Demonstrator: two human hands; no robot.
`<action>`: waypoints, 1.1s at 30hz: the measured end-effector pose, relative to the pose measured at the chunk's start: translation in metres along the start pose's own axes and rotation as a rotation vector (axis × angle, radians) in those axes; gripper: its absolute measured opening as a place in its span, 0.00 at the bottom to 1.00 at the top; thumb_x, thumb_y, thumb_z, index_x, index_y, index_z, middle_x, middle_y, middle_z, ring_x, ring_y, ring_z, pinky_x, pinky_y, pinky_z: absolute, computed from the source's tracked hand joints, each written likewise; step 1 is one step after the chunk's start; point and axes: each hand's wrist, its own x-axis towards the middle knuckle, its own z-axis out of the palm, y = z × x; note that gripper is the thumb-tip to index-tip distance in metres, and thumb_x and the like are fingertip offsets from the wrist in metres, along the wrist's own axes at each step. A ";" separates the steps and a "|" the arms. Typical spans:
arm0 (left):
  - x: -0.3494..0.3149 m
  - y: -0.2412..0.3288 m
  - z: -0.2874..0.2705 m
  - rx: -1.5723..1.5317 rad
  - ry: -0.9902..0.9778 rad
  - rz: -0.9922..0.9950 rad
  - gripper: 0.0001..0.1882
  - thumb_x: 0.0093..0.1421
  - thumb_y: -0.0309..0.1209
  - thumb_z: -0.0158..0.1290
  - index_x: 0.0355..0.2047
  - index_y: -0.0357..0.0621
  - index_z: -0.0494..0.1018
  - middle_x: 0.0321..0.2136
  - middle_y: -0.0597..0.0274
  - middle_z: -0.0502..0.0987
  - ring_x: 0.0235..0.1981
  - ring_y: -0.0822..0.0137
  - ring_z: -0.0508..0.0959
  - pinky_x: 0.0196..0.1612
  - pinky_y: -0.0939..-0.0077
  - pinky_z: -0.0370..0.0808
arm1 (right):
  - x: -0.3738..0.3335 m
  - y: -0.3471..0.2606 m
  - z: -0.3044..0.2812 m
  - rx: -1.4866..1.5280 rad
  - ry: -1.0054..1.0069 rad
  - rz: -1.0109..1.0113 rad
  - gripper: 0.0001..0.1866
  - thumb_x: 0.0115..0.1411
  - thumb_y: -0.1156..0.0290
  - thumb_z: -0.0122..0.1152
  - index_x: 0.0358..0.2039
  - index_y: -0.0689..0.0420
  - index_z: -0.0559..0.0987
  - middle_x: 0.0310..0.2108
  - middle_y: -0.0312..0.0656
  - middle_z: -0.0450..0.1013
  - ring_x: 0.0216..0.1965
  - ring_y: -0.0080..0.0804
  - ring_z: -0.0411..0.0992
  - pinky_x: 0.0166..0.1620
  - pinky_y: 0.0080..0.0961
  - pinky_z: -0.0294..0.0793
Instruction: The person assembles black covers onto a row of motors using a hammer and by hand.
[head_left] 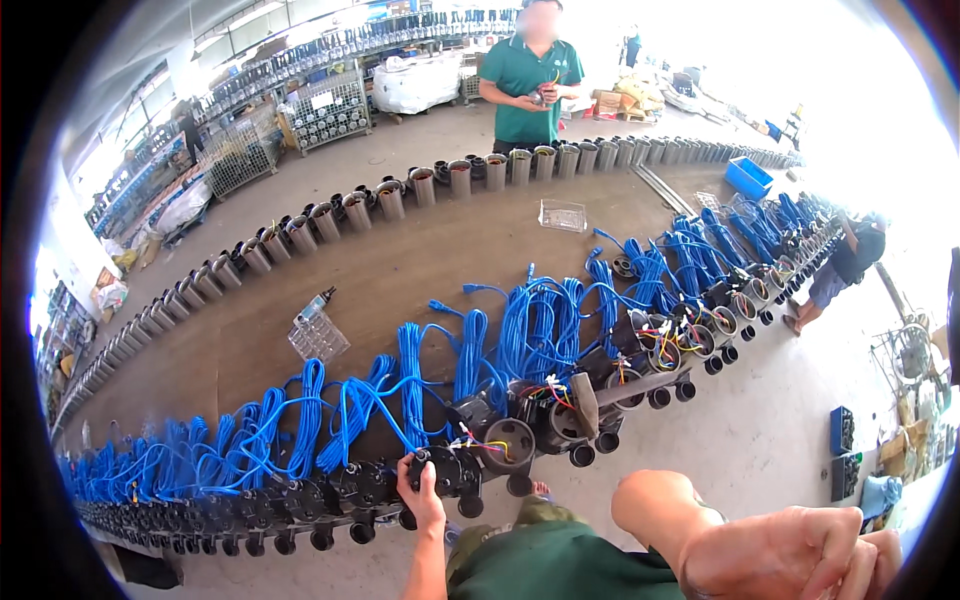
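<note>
My left hand (424,497) is closed on the edge of a black round motor cover (455,468), thumb and fingers around the fitting where a blue cable enters. Just right of it, an open grey cylindrical housing (508,445) shows coloured wires with white connectors. A hammer (586,405) lies across the neighbouring housings, its handle pointing right. At the lower right, close to the camera, my right hand (800,555) is raised away from the bench with its fingers curled in. Whatever it holds, if anything, is hidden.
Coiled blue cables (540,330) run along the bench behind the housings. Clear plastic trays (318,335) and a blue bin (748,177) sit on the bench. Grey cylinders (425,187) line its far edge. A co-worker (530,90) stands opposite; another person (855,255) is at right.
</note>
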 end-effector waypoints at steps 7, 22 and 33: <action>0.001 0.006 0.005 0.001 -0.012 -0.003 0.15 0.63 0.33 0.57 0.46 0.37 0.73 0.42 0.61 0.76 0.43 0.71 0.74 0.52 0.74 0.72 | 0.000 -0.019 -0.004 -0.142 -0.042 0.131 0.18 0.64 0.64 0.68 0.53 0.47 0.78 0.56 0.30 0.73 0.55 0.22 0.74 0.54 0.30 0.62; -0.001 0.008 0.008 -0.017 -0.009 0.000 0.16 0.62 0.32 0.58 0.47 0.36 0.73 0.43 0.60 0.77 0.44 0.70 0.75 0.53 0.73 0.72 | -0.012 -0.039 -0.028 -0.146 -0.121 0.517 0.14 0.66 0.57 0.68 0.46 0.48 0.79 0.48 0.29 0.74 0.36 0.21 0.75 0.42 0.26 0.65; 0.000 0.002 0.008 -0.015 0.005 -0.014 0.17 0.61 0.33 0.58 0.47 0.36 0.73 0.42 0.59 0.77 0.44 0.69 0.75 0.52 0.72 0.72 | -0.032 -0.020 -0.024 -0.106 0.000 0.515 0.14 0.65 0.56 0.70 0.42 0.50 0.78 0.38 0.32 0.77 0.26 0.26 0.75 0.29 0.25 0.69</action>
